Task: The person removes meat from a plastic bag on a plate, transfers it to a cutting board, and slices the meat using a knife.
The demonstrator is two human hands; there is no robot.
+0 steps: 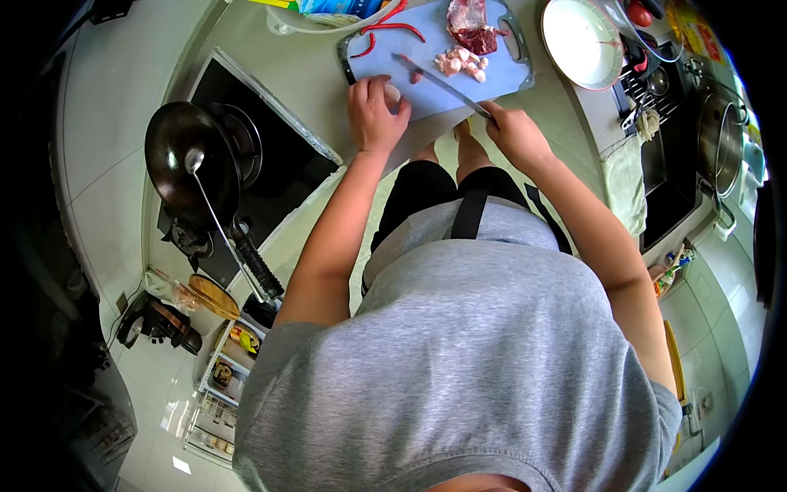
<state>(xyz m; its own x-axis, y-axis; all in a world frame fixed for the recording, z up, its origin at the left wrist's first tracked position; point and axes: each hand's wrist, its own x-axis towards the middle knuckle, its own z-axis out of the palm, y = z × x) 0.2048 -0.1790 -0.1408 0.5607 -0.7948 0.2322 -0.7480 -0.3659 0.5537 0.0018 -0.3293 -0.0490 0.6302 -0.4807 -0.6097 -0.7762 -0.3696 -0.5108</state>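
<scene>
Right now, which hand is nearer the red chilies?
Left. The left hand is just on the near side of the red chilies, not touching them; the right hand is farther off, to the right, gripping the knife.

I can't read any words, numbers or signs here. The blue packet (340, 6) at the very top is cut off by the edge of the view, so I can't make out any writing on it. The yellow pack (705, 33) near the top right corner has some red on it, but it is too blurry to read. The small yellow packet (244, 337) on the white rack (208, 379) at the lower left is too tiny to read. The bright, many-coloured packet (674, 266) low on the right is too small and fuzzy to read, too.
</scene>
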